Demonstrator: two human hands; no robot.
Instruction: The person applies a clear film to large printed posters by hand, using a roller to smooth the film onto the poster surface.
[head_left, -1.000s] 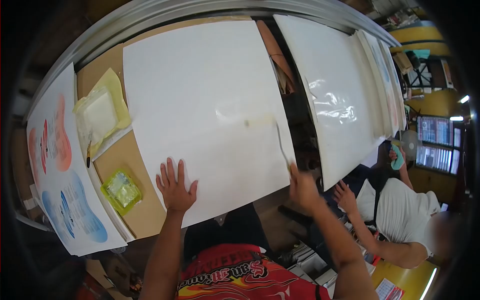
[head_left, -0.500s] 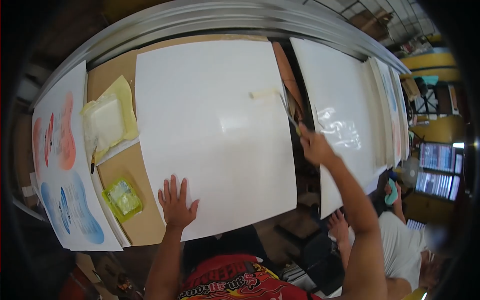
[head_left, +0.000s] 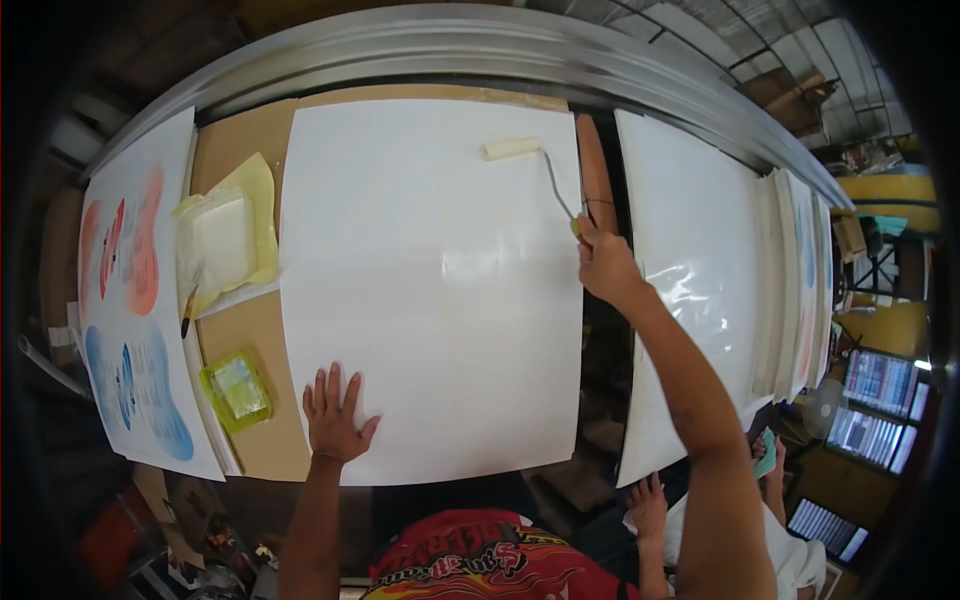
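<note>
Since a moment ago the roller (head_left: 511, 149) has climbed to the sheet's (head_left: 430, 290) far edge — right hand (head_left: 603, 262) clamped on its handle; left hand (head_left: 333, 417) lies flat, fingers spread.

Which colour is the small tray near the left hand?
The small tray is translucent yellow-green; the head view shows it on the brown board.

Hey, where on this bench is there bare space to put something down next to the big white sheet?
Bare brown bench top shows left of the big white sheet, between the yellow tray and the small green container, and again above the tray. The printed poster fills the far left. Right of the sheet, past the dark gap, more white boards crowd the surface.
</note>
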